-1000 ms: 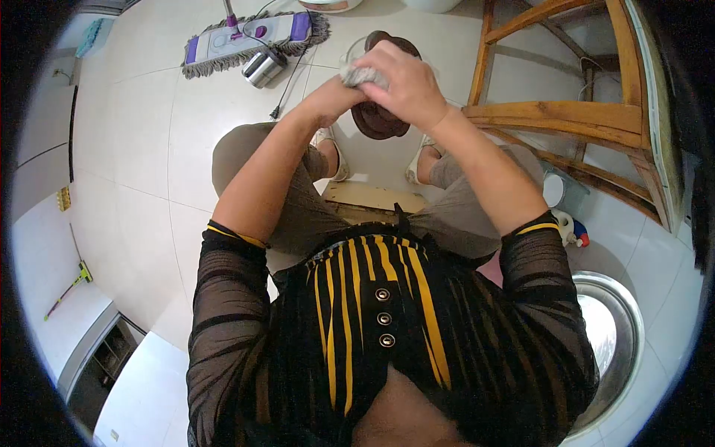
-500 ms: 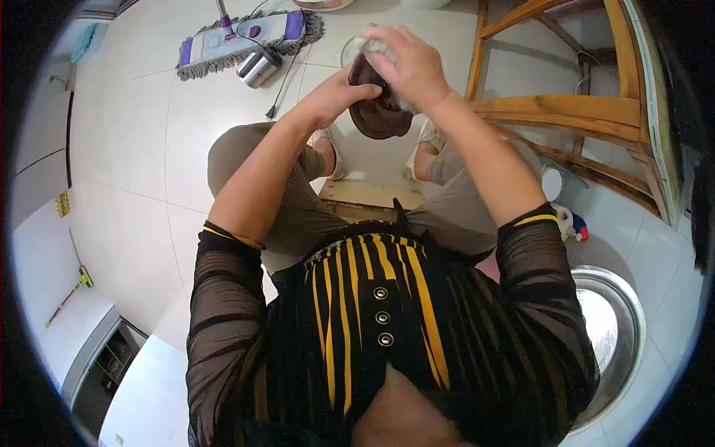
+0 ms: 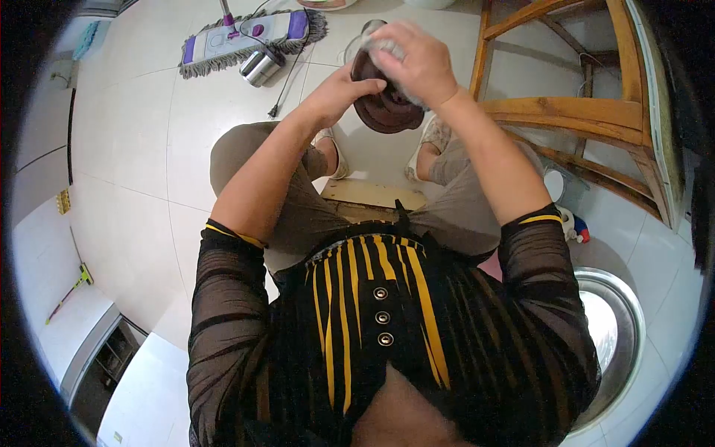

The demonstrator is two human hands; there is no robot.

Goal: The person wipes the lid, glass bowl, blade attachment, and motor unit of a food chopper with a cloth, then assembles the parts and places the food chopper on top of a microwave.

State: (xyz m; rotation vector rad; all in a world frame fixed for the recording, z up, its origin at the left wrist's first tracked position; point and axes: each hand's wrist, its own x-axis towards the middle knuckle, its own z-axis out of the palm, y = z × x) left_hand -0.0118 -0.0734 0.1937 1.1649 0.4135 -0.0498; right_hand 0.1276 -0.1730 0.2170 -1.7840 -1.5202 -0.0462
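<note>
A dark brown object with a rounded, lobed outline (image 3: 387, 115) is held up between my knees, over the floor. My left hand (image 3: 339, 95) grips its left edge, with the thumb lying across its face. Against its upper right side, my right hand (image 3: 421, 67) presses a greyish-white cloth (image 3: 387, 51); those fingers are somewhat blurred. Behind the hands, part of a clear round container (image 3: 351, 51) shows on the floor.
A flat mop (image 3: 249, 37) and a metal kettle-like vessel (image 3: 261, 67) with a cord lie at upper left. A wooden chair (image 3: 566, 112) stands on the right, a steel basin (image 3: 633, 320) at lower right. A low stool edge (image 3: 372, 195) shows between my legs.
My right hand with the cloth has moved off my left hand and rightward onto the brown object. My left thumb now rests on the object's face, which is more exposed and tilted.
</note>
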